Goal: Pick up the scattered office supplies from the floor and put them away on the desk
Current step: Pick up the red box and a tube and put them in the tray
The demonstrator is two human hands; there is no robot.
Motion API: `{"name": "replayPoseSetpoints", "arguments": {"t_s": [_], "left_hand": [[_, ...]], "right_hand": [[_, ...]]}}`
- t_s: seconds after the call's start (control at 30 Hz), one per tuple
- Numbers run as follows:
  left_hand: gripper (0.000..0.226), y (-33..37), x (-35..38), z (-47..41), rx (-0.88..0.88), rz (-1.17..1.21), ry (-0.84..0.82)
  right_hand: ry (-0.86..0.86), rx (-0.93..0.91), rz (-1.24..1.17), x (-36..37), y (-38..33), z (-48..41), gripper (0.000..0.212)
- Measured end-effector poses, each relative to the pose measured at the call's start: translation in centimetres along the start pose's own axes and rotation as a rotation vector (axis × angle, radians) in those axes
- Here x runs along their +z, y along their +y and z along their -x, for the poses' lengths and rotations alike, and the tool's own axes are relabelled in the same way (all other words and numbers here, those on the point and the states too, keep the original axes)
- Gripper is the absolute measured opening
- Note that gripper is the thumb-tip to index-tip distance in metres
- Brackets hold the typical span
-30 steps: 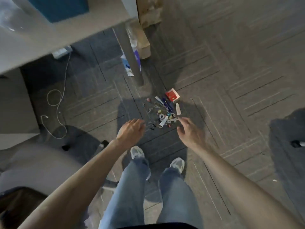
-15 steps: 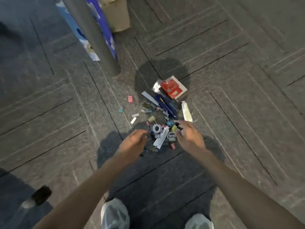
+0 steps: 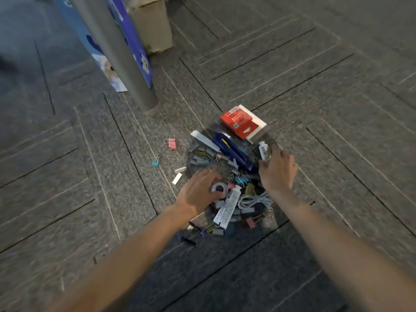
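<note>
On the floor [image 3: 315, 104] beside the desk leg [image 3: 117, 52], my left hand [image 3: 198, 194] brackets the tape roll [image 3: 218, 188] and my right hand [image 3: 278, 170] curls onto a white tube [image 3: 262, 150]. I cannot tell whether either grips. Best pinch squarely and lift clear of the loose clips [image 3: 242, 180].

Beyond our right hand [image 3: 278, 171] we see a red cardboard box [image 3: 238, 122] with white print, lying on a white sheet [image 3: 255, 120]. Between our hands lies a white tube [image 3: 226, 209] with black lettering, and farther out a dark blue plastic case [image 3: 234, 152] with a yellow stripe. Left of our left hand [image 3: 198, 192] sit a pink binder clip [image 3: 171, 144] and a teal binder clip [image 3: 155, 162]. The grey carpet floor [image 3: 315, 86] shows pale lines and dark seams.
</note>
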State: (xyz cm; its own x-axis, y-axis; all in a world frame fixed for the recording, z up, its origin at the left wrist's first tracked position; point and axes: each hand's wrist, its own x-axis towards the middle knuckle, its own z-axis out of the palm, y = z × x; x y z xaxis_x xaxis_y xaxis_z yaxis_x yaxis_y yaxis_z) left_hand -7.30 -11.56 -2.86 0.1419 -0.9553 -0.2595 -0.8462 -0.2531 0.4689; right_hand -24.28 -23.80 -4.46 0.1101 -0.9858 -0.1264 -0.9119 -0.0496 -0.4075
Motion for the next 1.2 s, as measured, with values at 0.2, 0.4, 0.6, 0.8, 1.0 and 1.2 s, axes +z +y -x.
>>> {"name": "replayPoseSetpoints", "arguments": {"t_s": [0.2,0.4,0.6,0.8,1.0,1.2], "left_hand": [[0.03,-0.9,0.4,-0.5,0.1,0.09,-0.024],[0.01,-0.8,-1.7,-0.7,0.1,0.44,0.01],[0.014,0.2,-4.6,-1.8,-0.023,0.461,-0.123],[0.012,1.8,-1.2,0.2,-0.016,0.369,-0.358],[0.038,2.9,1.3,1.0,-0.047,-0.004,-0.255],[0.018,3.7,0.0,0.3,-0.135,0.12,-0.295]], "right_hand": [[-0.097,-0.068,-0.064,-0.8,0.6,-0.2,0.028],[-0.119,-0.158,-0.199,-1.9,0.7,0.0,0.02],[-0.143,-0.39,-0.264,-2.3,-1.6,-1.8,0.031],[-0.198,-0.405,-0.332,-1.5,-2.5,-0.9,0.025],[-0.244,-0.351,-0.354,-1.5,-1.4,0.5,0.024],[-0.252,-0.337,-0.317,-2.3,-1.0,0.9,0.029]]}}
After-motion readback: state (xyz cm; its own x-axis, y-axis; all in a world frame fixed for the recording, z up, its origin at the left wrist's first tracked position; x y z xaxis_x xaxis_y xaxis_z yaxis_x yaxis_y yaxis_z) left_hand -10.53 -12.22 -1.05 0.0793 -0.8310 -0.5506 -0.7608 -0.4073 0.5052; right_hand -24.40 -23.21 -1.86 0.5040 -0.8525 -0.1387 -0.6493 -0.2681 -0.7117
